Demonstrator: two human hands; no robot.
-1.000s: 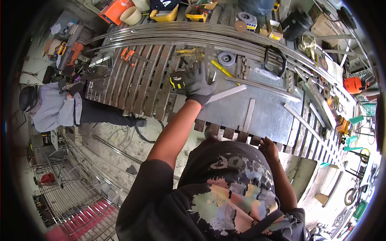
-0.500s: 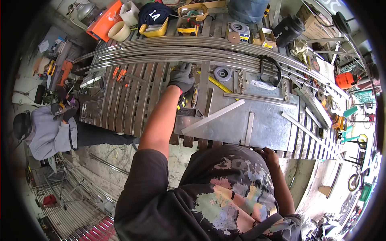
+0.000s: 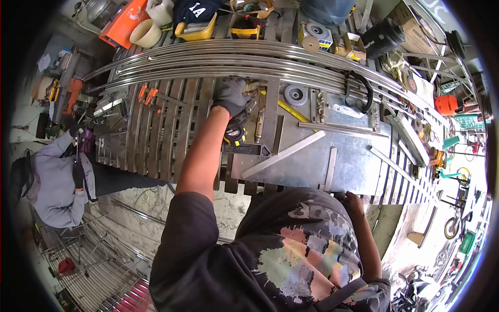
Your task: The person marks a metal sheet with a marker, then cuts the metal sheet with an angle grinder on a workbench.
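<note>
Gloved left hand (image 3: 231,98) down among hand tools on a slatted bench (image 3: 167,130)

In the head view, the left hand is palm down with its fingers bunched, at the near side of a bundle of long metal tubes (image 3: 208,61). Its fingertips are partly hidden, so whether it grips anything cannot be told. Just right of it, beside the fingers, lies a brass-coloured tool (image 3: 253,89). A black and yellow tape measure (image 3: 235,134) sits just below the wrist, on the wearer's side, and a slim yellowish tool (image 3: 259,128) lies to the right of that. Farther right of the hand come an upright flat bar (image 3: 271,106), a yellow strip (image 3: 291,113) and a grey disc (image 3: 296,95). Left of it are orange-handled clamps (image 3: 149,95), well apart from the fingers.

The bare right hand (image 3: 351,203) is at the near edge of a metal sheet (image 3: 358,166), its fingers curled in; whether it holds something cannot be told. A short metal strip (image 3: 330,167) lies just up and left of it, and a longer pale bar (image 3: 283,155) slants farther left.

Well left of both hands, another person (image 3: 57,179) in a grey top holds a long, thin object.
</note>
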